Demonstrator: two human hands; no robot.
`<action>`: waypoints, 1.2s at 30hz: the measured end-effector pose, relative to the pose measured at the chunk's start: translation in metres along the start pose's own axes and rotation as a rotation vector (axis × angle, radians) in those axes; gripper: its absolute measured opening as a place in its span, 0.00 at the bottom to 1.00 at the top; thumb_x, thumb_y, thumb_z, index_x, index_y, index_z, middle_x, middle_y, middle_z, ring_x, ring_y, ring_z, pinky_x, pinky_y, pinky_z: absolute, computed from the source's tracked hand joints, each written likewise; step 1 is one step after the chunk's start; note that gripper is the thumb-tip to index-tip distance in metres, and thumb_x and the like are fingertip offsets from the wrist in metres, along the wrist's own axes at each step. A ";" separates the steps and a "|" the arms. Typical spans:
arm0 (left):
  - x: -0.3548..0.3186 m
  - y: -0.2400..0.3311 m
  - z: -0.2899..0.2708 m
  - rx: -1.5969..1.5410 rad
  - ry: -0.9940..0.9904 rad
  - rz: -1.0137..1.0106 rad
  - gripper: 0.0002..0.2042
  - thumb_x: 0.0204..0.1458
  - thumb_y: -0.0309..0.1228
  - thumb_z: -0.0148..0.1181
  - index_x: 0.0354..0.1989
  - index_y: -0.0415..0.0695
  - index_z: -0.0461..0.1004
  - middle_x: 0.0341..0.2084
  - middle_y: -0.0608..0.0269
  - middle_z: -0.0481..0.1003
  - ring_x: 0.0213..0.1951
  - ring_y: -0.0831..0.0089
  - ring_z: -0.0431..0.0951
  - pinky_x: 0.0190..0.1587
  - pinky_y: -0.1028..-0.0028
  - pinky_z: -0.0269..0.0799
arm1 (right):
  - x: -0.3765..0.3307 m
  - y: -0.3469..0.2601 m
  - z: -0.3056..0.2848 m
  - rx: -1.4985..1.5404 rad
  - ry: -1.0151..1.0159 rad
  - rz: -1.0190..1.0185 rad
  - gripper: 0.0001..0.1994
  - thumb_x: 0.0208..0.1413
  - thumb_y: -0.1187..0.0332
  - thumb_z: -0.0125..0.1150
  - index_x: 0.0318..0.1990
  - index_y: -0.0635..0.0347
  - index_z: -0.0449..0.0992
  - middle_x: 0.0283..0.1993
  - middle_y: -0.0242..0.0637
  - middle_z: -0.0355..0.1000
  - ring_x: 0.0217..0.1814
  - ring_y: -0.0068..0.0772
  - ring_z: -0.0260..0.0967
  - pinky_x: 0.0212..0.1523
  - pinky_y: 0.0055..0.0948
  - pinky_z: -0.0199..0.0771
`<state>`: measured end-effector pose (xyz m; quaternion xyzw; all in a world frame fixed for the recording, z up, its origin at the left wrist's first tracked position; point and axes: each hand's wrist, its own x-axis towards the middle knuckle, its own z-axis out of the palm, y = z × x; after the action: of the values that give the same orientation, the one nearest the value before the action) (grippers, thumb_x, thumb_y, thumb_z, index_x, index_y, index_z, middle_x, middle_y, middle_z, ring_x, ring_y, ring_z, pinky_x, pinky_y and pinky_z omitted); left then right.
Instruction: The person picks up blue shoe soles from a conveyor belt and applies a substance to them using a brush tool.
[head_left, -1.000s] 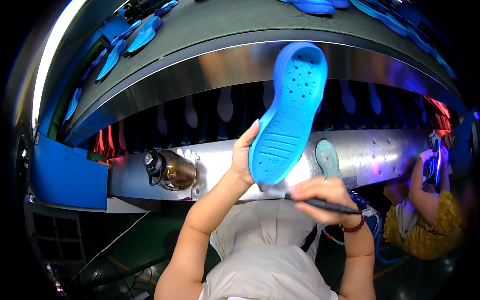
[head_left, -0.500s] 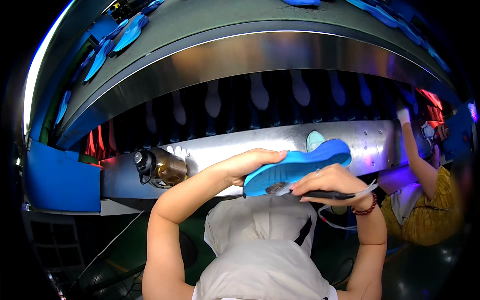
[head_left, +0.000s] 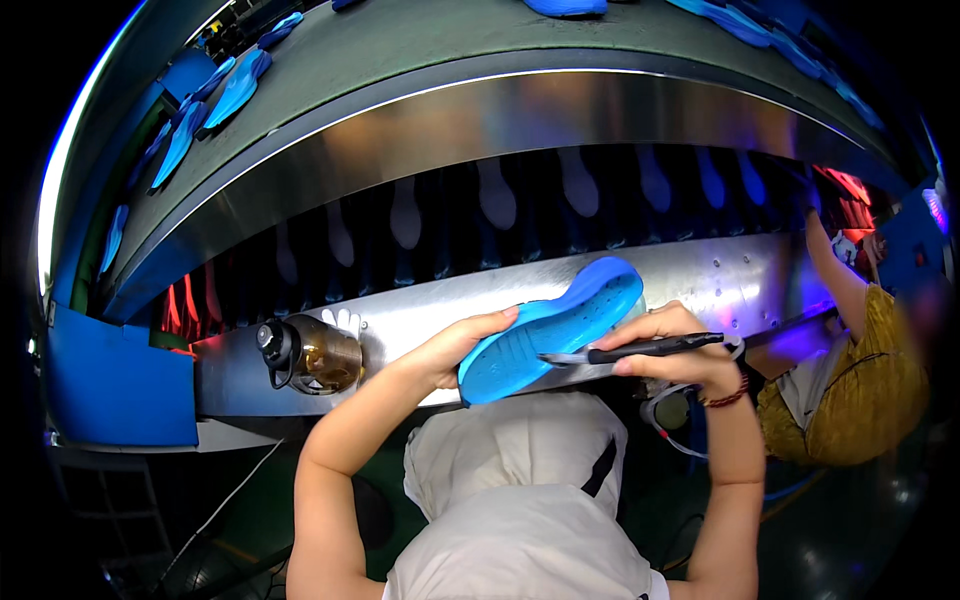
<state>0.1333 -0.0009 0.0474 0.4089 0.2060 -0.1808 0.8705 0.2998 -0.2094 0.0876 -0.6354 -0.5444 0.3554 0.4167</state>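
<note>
Head view: blue sole (head_left: 548, 330) lies between left hand (head_left: 462, 345) and right hand (head_left: 672, 345).

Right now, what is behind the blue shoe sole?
Behind the blue shoe sole held by the left hand runs a shiny metal ledge. The sole hides the stretch directly behind it.

Sole (head_left: 550, 330) is showing bright blue, its tread side patterned with fine ridges. Tool (head_left: 650, 347) is showing black with a silvery tip. Bottle (head_left: 315, 352) is appearing amber-brown with a black cap. Bracelet (head_left: 727, 397) is showing dark red. Apron (head_left: 520, 500) is reading off-white with a black strap. Panel (head_left: 120, 385) is showing solid blue. Rail (head_left: 420, 315) is gleaming silver with purple glints. Co-worker's shirt (head_left: 860, 390) is showing mustard yellow. Soles on the grey belt (head_left: 400, 40) are showing blue.
</note>
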 end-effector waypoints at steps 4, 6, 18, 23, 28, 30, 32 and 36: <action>0.020 -0.018 0.003 -0.339 -0.017 0.009 0.27 0.53 0.48 0.43 0.58 0.45 0.55 0.48 0.47 0.65 0.44 0.55 0.71 0.41 0.51 0.71 | 0.012 0.041 0.028 0.156 0.268 0.000 0.06 0.45 0.72 0.60 0.31 0.64 0.77 0.28 0.36 0.74 0.29 0.21 0.71 0.32 0.17 0.69; 0.021 -0.019 0.003 -0.412 -0.012 0.005 0.26 0.53 0.48 0.43 0.57 0.45 0.55 0.48 0.48 0.65 0.44 0.55 0.71 0.41 0.51 0.71 | 0.017 0.052 0.020 0.260 0.488 0.012 0.04 0.47 0.73 0.58 0.28 0.65 0.77 0.26 0.34 0.73 0.27 0.20 0.69 0.30 0.18 0.68; 0.027 -0.030 -0.020 -0.207 0.062 0.246 0.28 0.51 0.45 0.50 0.56 0.39 0.56 0.45 0.52 0.67 0.45 0.66 0.71 0.47 0.69 0.69 | 0.019 0.057 0.073 0.393 0.702 0.083 0.07 0.48 0.71 0.59 0.30 0.68 0.76 0.20 0.32 0.69 0.14 0.15 0.59 0.15 0.15 0.58; -0.035 0.032 0.011 0.173 0.011 0.790 0.28 0.54 0.46 0.41 0.56 0.36 0.55 0.49 0.48 0.64 0.48 0.62 0.69 0.50 0.67 0.66 | -0.009 0.088 0.038 0.961 0.570 -0.414 0.13 0.52 0.63 0.55 0.29 0.67 0.70 0.32 0.54 0.72 0.09 0.20 0.56 0.12 0.13 0.58; -0.046 0.135 0.042 -0.090 -0.138 1.016 0.31 0.55 0.51 0.29 0.60 0.40 0.49 0.54 0.43 0.58 0.51 0.45 0.64 0.51 0.47 0.61 | -0.013 0.102 0.038 0.904 0.718 -0.249 0.11 0.54 0.64 0.51 0.31 0.65 0.71 0.34 0.52 0.72 0.12 0.21 0.58 0.16 0.16 0.59; -0.047 0.180 0.021 -0.238 -0.229 1.107 0.31 0.55 0.52 0.28 0.61 0.42 0.45 0.58 0.46 0.52 0.57 0.47 0.56 0.55 0.45 0.53 | -0.009 0.094 0.039 0.818 0.824 -0.141 0.09 0.53 0.68 0.52 0.34 0.66 0.71 0.34 0.49 0.73 0.14 0.19 0.58 0.17 0.14 0.59; -0.038 0.209 -0.003 -0.556 -0.211 1.232 0.32 0.55 0.53 0.26 0.62 0.44 0.41 0.61 0.50 0.46 0.61 0.50 0.47 0.58 0.45 0.44 | -0.002 0.085 0.036 0.698 0.940 -0.101 0.10 0.52 0.70 0.52 0.40 0.67 0.69 0.34 0.48 0.73 0.16 0.17 0.59 0.19 0.12 0.60; -0.020 0.221 0.004 -0.652 0.108 1.239 0.34 0.55 0.51 0.31 0.63 0.41 0.34 0.62 0.52 0.43 0.64 0.59 0.44 0.63 0.58 0.39 | -0.012 0.067 0.029 0.516 1.099 -0.145 0.19 0.51 0.74 0.53 0.51 0.69 0.60 0.33 0.45 0.73 0.19 0.15 0.60 0.22 0.11 0.61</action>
<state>0.2239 0.1314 0.2004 0.1776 0.0218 0.4399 0.8801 0.2979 -0.2210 0.0143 -0.5658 -0.1881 0.0667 0.8000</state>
